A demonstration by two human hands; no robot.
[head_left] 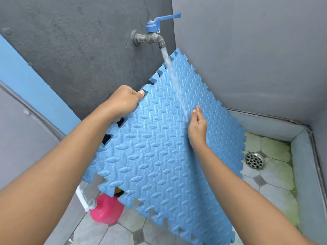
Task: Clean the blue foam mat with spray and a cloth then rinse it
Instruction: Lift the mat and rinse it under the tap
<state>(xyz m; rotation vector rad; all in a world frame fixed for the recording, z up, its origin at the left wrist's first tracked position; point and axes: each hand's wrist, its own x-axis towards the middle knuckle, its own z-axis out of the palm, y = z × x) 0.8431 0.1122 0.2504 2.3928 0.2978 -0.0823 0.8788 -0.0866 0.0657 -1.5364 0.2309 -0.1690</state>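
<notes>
Bottle (106, 211) behind blue foam mat (150, 156)

We are standing in a household wash area: a wall tap (155, 35) is running between grey plastered walls (247, 50), above a curbed tile floor (276, 190) with a drain (254, 160).

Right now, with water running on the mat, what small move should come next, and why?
Probably slide the right hand down the mat along the water, rubbing the wet strip. The tap is open, the water runs down a narrow line next to that flat hand, and the left hand grips the upper edge, so the mat looks steady.
</notes>
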